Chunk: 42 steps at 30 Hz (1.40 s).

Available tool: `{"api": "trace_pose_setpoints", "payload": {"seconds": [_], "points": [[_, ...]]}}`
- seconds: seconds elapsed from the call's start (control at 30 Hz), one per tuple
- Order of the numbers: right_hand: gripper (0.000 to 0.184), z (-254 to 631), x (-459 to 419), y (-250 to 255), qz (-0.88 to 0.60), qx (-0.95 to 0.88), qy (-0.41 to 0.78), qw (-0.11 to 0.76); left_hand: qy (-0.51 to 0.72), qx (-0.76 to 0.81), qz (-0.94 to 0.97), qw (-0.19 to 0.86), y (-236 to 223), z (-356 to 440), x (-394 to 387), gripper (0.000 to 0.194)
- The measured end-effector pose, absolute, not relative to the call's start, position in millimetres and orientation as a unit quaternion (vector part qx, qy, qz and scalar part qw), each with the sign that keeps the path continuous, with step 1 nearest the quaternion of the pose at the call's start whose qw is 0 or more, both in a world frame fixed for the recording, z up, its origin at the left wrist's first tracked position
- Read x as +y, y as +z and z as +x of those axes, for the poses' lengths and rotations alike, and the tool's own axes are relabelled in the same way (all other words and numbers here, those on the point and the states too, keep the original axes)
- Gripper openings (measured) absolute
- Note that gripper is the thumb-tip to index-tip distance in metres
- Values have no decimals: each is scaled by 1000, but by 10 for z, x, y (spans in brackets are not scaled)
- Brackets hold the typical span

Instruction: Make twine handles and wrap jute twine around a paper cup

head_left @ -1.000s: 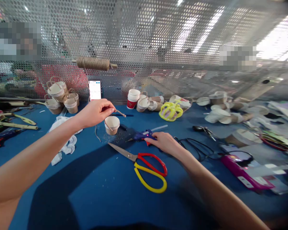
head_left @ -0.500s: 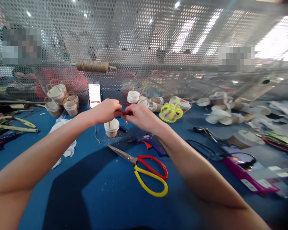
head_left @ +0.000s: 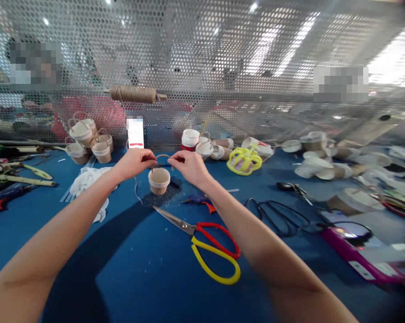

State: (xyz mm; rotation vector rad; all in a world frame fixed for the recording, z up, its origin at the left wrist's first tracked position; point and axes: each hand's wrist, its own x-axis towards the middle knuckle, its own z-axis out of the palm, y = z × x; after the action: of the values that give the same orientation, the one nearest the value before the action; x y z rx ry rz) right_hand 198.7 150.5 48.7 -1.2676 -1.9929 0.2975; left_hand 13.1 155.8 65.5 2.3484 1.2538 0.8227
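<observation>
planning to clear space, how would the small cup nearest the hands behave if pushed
The small cup is probably light, as its wall looks thin. It may tip if pushed high, since it narrows toward the base.

1 lit phone point(head_left: 135, 133) stands before the perforated screen point(head_left: 195, 54); 1 yellow ribbed ornament point(head_left: 244, 160) sits rightward.

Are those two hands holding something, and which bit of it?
Yes, a thin, light-brown twine cord, bent into an arch. The left grip pinches it near one end, the right grip near the other.
</observation>
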Motion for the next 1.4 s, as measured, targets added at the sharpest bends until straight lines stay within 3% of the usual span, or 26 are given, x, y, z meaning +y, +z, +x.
{"api": "trace_pose_setpoints", "payload": {"seconds": [0.53, 1.4], "points": [[13, 1894, 1636, 196, -513, -754, 94, 399, 314, 461, 805, 205, 366, 79, 1642, 15], [13, 1876, 1625, 93, -509, -751, 101, 408, 307, 470, 809, 172, 285, 83, 1648, 13]]}}
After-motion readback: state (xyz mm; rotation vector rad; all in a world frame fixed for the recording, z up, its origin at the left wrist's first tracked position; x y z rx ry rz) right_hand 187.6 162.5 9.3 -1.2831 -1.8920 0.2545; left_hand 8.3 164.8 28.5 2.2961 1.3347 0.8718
